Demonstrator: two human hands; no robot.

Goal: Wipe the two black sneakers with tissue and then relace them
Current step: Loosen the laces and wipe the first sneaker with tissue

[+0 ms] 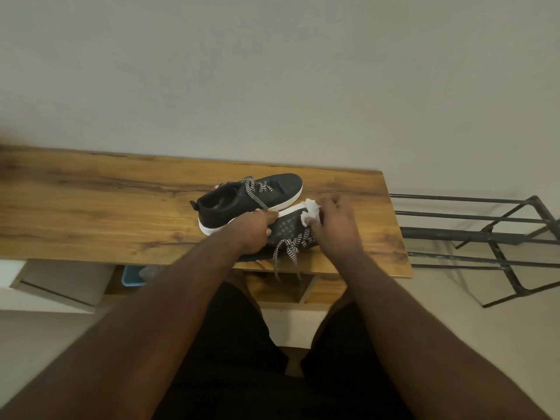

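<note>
A plain pale wall point(272, 71) rises behind a wood-grain worktop point(106, 207). To its right stands a dark metal rack point(485, 237) on light flooring. Beneath the worktop sit a white drawer unit point(60, 286) and a blue bin point(131, 275).

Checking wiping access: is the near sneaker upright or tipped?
Tipped: the near sneaker shows its patterned sole; left hand grips it, laces dangling.
</note>
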